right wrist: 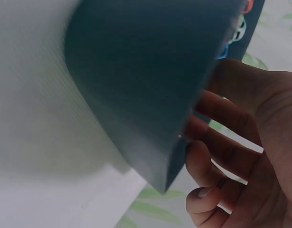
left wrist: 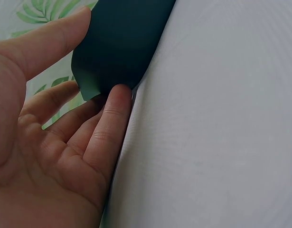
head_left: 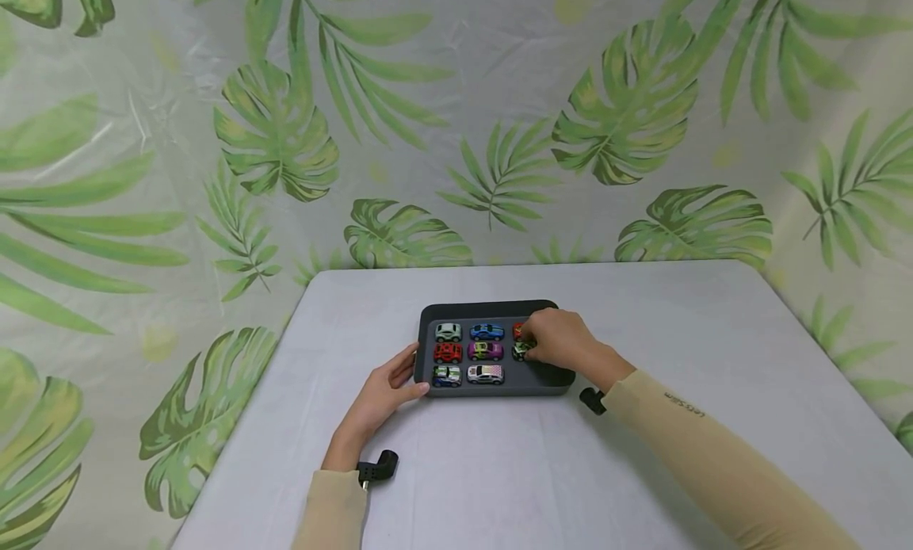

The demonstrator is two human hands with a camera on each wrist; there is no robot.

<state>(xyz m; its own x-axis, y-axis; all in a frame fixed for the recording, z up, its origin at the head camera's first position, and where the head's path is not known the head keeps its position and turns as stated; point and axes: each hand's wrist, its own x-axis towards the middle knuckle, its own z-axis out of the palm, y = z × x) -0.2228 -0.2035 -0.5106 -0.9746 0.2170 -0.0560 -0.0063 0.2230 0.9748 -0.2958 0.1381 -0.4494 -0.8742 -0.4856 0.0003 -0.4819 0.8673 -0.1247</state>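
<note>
On the table lies a dark grey tray (head_left: 499, 391) with several small toy cars in rows. My left hand (head_left: 385, 387) holds the tray's near left corner, thumb at the rim and fingers against the side wall. Over the tray's right part, my right hand (head_left: 563, 342) pinches a green and white toy car (head_left: 521, 351) in the right column. Behind it a red toy car (head_left: 517, 330) is partly covered by the hand. In the right wrist view the tray's wall (right wrist: 136, 85) hides the fingertips.
The other columns hold a pale green car (head_left: 448, 332), a blue car (head_left: 487, 332), a red car (head_left: 448, 353), a purple car (head_left: 486, 351), a white, green and blue car (head_left: 446, 376) and a silver-pink car (head_left: 486, 374). A leaf-print sheet (head_left: 499, 98) hangs behind the white table (head_left: 485, 471).
</note>
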